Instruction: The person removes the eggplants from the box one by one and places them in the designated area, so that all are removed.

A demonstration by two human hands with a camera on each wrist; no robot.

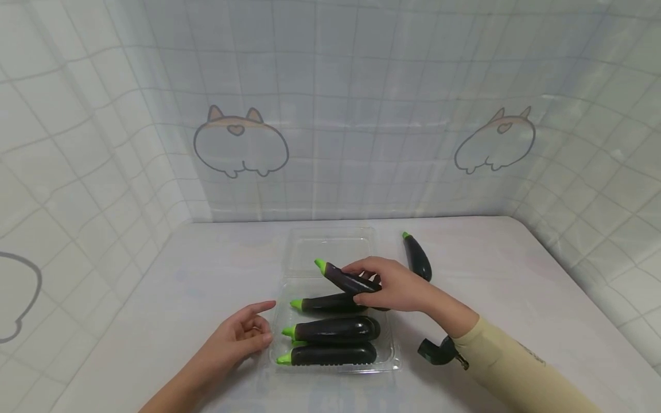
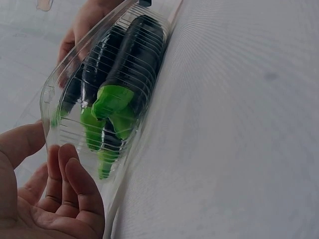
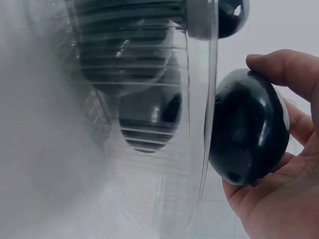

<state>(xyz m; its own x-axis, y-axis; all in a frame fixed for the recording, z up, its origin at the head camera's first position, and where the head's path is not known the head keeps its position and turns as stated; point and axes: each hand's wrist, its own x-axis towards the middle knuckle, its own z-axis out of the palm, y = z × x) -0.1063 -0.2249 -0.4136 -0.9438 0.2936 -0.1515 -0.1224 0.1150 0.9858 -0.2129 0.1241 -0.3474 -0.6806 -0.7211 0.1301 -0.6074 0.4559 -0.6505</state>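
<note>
My right hand (image 1: 395,285) pinches an eggplant (image 1: 343,280) with a bright green stem, held tilted over the far part of a clear plastic clamshell box (image 1: 395,350). In the right wrist view this eggplant (image 3: 249,127) shows its rounded dark end beside the box wall. Several eggplants (image 1: 335,330) lie in the box, stems to the left. At the box's left side is my left hand (image 1: 237,338), index finger extended and the other fingers loosely bent. Its fingertips (image 2: 70,152) appear to touch the clear wall in the left wrist view.
The box's clear lid (image 1: 330,246) lies folded back on the far side. Another eggplant (image 1: 417,258) rests on the white table (image 1: 206,258), right of the lid. A dark object (image 1: 439,350) sits by my right forearm. Grid-patterned curtains (image 1: 330,86) enclose the table's back and sides.
</note>
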